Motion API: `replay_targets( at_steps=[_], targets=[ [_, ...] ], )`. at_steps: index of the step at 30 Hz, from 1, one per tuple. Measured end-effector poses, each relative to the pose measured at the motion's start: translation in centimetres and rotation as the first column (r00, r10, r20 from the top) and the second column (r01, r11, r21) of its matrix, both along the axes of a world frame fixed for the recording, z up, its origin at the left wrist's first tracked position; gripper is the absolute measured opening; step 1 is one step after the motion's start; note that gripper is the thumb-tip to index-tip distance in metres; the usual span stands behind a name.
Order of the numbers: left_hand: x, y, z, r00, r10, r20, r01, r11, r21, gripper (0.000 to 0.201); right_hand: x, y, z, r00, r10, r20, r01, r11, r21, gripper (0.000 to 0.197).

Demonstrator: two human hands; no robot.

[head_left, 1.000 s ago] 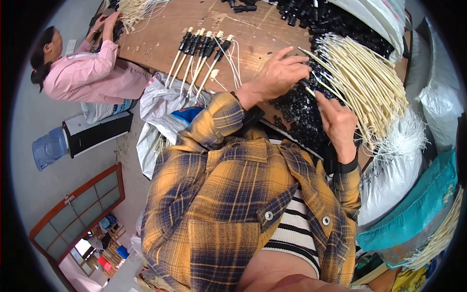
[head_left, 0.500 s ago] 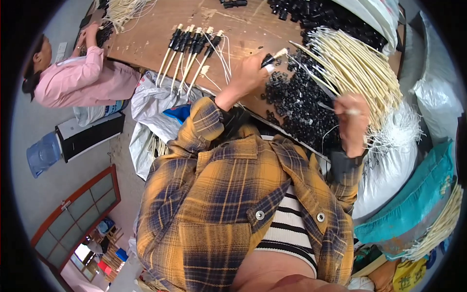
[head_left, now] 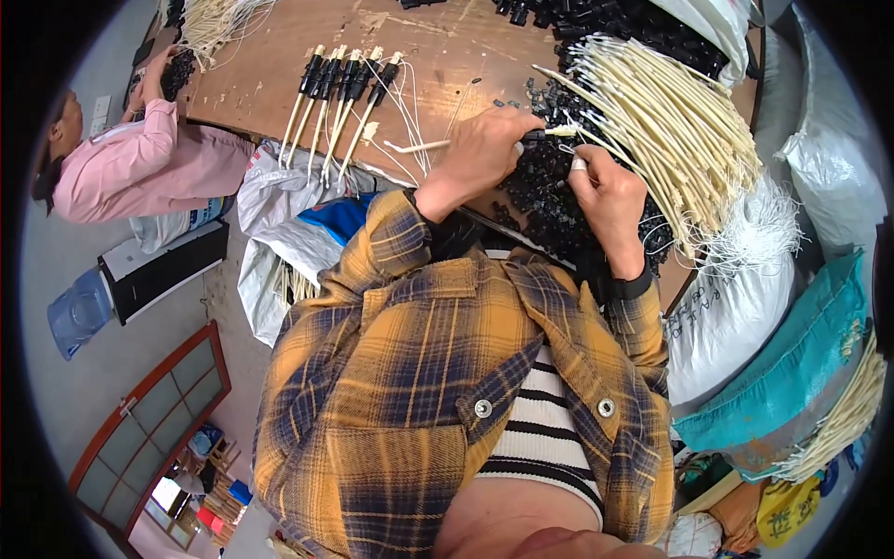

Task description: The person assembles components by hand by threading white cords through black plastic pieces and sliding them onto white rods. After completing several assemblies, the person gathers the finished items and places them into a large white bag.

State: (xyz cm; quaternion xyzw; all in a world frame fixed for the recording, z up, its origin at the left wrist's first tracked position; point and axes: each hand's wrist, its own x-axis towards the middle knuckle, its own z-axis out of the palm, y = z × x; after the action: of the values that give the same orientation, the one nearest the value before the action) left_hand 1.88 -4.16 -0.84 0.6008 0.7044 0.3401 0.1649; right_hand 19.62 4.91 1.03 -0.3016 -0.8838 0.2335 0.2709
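My left hand [head_left: 480, 154] is closed around a cream tube [head_left: 414, 147] with a black connector [head_left: 535, 135] and a pale tip at its right end. Just right of that tip, my right hand [head_left: 610, 197] pinches a thin white cord [head_left: 570, 149], its fingers close to the tip. Below both hands spreads a heap of small black plastic pieces [head_left: 549, 200]. A big bundle of cream tubes [head_left: 661, 121] with white ends lies beyond my right hand. Left of my left hand, several tubes with black connectors [head_left: 356, 82] lie side by side at the table's near edge.
The brown wooden table [head_left: 438, 47] carries more black connectors [head_left: 615, 28] at its far right. White sacks [head_left: 722, 326] and a teal sack [head_left: 782, 349] stand at the right. A person in a pink shirt [head_left: 121, 168] works at the left. A white bag [head_left: 265, 200] hangs below the edge.
My right hand has moved up and left from the tube bundle to the tip of the held tube. The left hand has turned, bringing that tube nearly level.
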Motion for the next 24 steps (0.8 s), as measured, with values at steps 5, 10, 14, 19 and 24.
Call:
replay_targets(
  at_steps=[5, 10, 14, 19, 24],
  targets=[
    [0.2, -0.1, 0.2, 1.000, -0.019, -0.022, 0.017, 0.997, -0.072, 0.039, -0.3, 0.2, -0.4, 1.000, 0.008, 0.006, -0.008, 0.999, 0.038, 0.010],
    [0.9, -0.1, 0.3, 0.998, -0.055, -0.002, 0.055, 0.997, -0.049, 0.039, -0.5, -0.2, -0.7, 0.998, 0.039, 0.045, -0.038, 0.999, -0.026, 0.005],
    [0.9, 0.0, 0.3, 0.992, -0.111, 0.063, 0.115, 0.992, -0.055, 0.040, -0.5, -0.4, -0.6, 0.995, 0.094, 0.024, -0.093, 0.994, -0.055, 0.011],
    [1.1, 0.5, 1.3, 0.968, -0.184, 0.170, 0.219, 0.951, -0.219, 0.046, -0.2, -0.5, -0.6, 0.965, 0.264, -0.008, -0.261, 0.951, -0.166, 0.018],
    [0.4, 0.3, 1.5, 0.943, -0.186, 0.274, 0.197, 0.980, -0.011, 0.039, 0.0, -0.5, -0.4, 0.973, 0.206, 0.109, -0.188, 0.970, -0.156, 0.011]
  ],
)
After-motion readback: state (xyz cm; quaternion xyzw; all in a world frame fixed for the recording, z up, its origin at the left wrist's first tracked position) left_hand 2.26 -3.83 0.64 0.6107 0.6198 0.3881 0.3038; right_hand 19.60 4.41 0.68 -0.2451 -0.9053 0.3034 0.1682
